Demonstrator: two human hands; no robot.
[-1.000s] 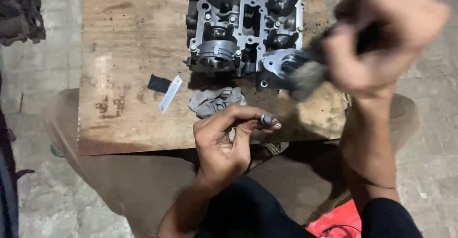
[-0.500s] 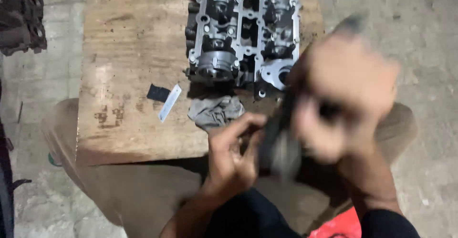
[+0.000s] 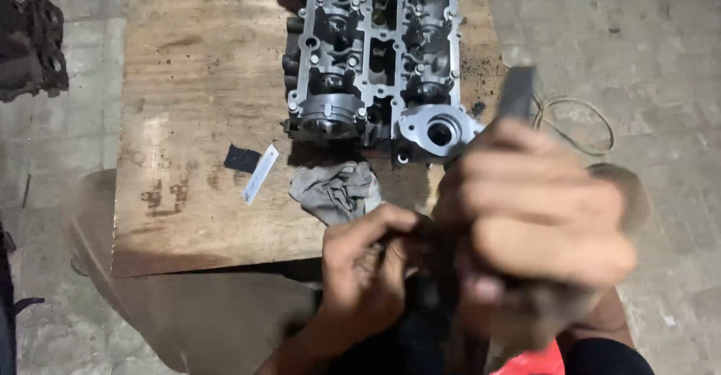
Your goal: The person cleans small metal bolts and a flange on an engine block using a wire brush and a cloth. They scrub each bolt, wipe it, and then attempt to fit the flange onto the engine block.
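Your right hand point(image 3: 537, 217) grips a light, stiff brush point(image 3: 517, 93) by its handle; left hand point(image 3: 368, 262) fingers pinch something small, hidden.

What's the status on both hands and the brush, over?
Right hand fisted around dark brush handle, blurred. Left hand pinched beside it; what it holds is hidden. Grey rag and cylinder head on wooden board, apart from hands.

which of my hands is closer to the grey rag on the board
Left. The left hand sits just below the grey rag, fingertips almost at its lower edge. The right hand, gripping a dark tool, is farther off, to the rag's right.
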